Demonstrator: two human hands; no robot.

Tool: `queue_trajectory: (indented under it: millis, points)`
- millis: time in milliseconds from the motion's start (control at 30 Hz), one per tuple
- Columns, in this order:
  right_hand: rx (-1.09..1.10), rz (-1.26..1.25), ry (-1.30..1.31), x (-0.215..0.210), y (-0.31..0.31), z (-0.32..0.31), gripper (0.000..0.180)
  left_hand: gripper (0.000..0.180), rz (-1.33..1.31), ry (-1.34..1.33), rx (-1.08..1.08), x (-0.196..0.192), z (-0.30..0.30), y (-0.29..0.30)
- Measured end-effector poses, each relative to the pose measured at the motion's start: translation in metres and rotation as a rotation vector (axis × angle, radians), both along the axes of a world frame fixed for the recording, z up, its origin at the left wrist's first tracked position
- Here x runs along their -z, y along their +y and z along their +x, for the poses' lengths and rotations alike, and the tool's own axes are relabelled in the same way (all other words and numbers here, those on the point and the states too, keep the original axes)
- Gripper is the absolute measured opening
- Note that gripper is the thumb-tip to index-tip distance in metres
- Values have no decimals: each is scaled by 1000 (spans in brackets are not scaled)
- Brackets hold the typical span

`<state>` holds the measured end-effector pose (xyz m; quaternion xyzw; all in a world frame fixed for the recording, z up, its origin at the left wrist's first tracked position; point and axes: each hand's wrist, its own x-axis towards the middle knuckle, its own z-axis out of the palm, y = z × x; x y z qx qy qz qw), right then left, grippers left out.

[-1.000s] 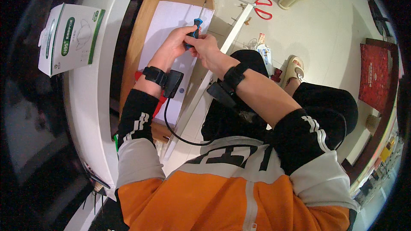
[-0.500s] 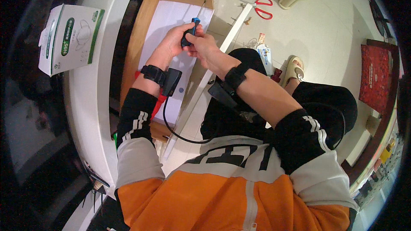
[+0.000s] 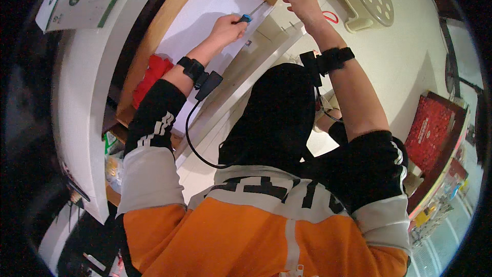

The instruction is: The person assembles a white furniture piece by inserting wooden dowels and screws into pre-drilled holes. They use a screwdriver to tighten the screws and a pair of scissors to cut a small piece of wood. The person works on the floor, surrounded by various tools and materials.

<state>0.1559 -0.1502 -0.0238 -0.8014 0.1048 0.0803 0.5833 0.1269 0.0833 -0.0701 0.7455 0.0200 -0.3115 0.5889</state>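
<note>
My left hand (image 3: 225,31) is closed around the blue-and-black handle of a screwdriver (image 3: 246,18) above the drawer. The screwdriver's thin shaft points up and right, to the drawer's far right corner; whether the tip touches a screw is too small to tell. The drawer (image 3: 148,54) has wooden sides and a white bottom. My right hand (image 3: 305,6) is just right of that corner, fingers apart and holding nothing I can see. A red, crumpled, soft thing (image 3: 154,74) lies in the drawer beside my left forearm.
A white panel (image 3: 243,83) runs along the drawer's right side, next to my knee. Red-handled scissors (image 3: 331,16) lie on the floor, partly behind my right wrist. Beyond them stands a stool (image 3: 353,5). A white-and-green box (image 3: 84,2) sits on the ledge at left; a red box (image 3: 430,131) is at right.
My right hand has let go of the screwdriver and moved right and up, past the drawer corner. My left hand still holds the screwdriver. The view has shifted.
</note>
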Motion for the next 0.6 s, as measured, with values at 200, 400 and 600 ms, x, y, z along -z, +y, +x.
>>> queue_trajectory:
  millis: [200,400,600]
  points:
    - [-111,49,66,-10,1,0,40,25,90,-17,-45,16,-3,-4]
    - [-50,168,103,-6,5,-6,39,25,89,-45,-90,32,-4,-12]
    - [3,208,135,-5,10,-9,38,22,116,-104,-78,32,-7,-12]
